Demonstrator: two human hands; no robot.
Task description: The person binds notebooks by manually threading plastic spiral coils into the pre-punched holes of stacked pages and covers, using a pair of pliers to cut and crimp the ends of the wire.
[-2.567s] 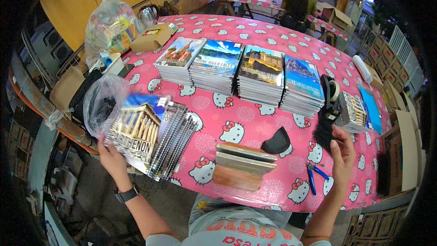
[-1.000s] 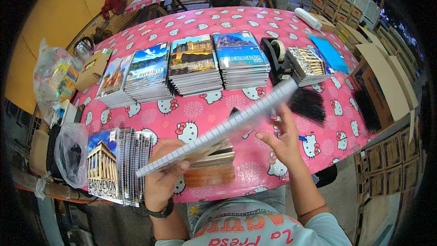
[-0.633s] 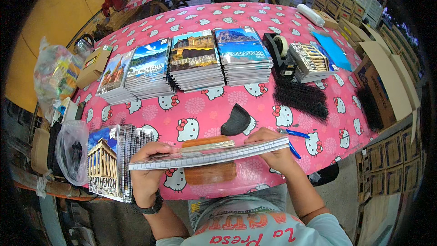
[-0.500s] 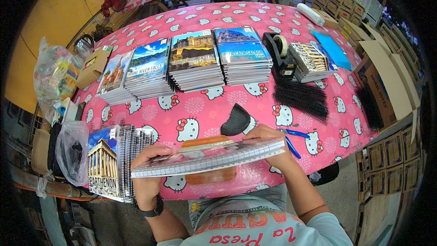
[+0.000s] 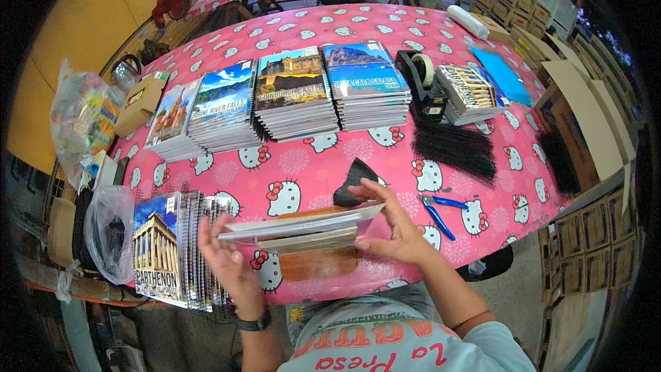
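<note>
I hold a thin unbound notebook [image 5: 303, 224] flat and level between both hands, just above a brown wooden board [image 5: 318, 263] at the table's near edge. My left hand [image 5: 227, 262] presses against its left end with fingers spread. My right hand [image 5: 394, 233] grips its right end, thumb on top. A black curved piece [image 5: 352, 180] lies just behind the notebook. To the left lies a fanned pile of spiral notebooks with a temple cover [image 5: 165, 248].
Several stacks of picture-cover notebooks [image 5: 289, 96] line the middle of the pink patterned table [image 5: 310, 158]. Black binding combs [image 5: 454, 148], blue pliers [image 5: 441, 210], a tape dispenser [image 5: 420, 83] and a small booklet stack [image 5: 471, 93] lie right. Plastic bags [image 5: 110, 231] hang left; cardboard boxes [image 5: 585, 131] stand right.
The notebook, first lifted tilted from the left pile, has been swung to the front and levelled between both hands, then lowered closer to the wooden board.
</note>
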